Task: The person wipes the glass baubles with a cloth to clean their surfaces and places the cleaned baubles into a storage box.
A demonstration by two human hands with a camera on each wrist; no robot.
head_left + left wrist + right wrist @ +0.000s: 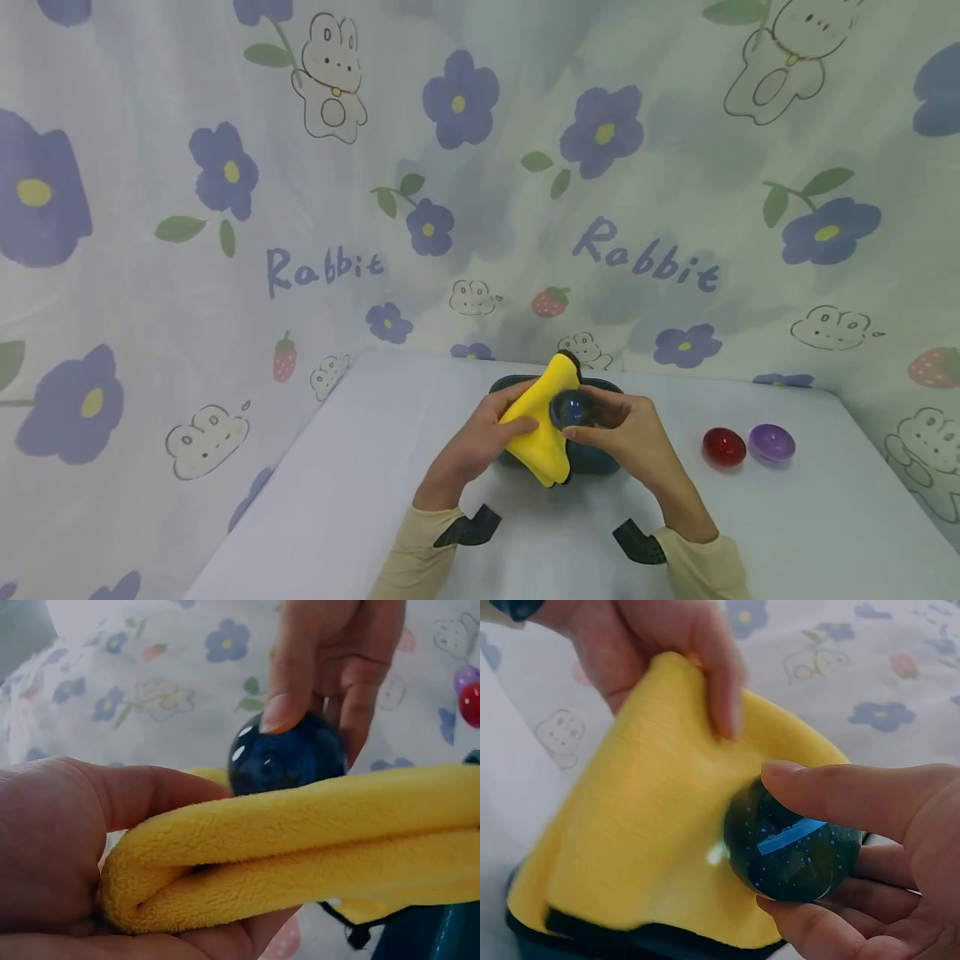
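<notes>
Cream sleeves (412, 546) at six o'clock.
Left hand (476, 437) curls fingers round soft-looking yellow cloth (544, 446); right hand (643, 433) pinches a glossy ball (572, 410) at the cloth's two o'clock, likely slippery, best held at its widest.

A folded yellow cloth (542, 421) (dark-edged) is held up beside a glossy dark-blue ball (572, 410)

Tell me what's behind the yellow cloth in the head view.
Parts of a dark container show past the yellow cloth; the container's middle, and anything lying there, is covered and can't be seen.
</notes>
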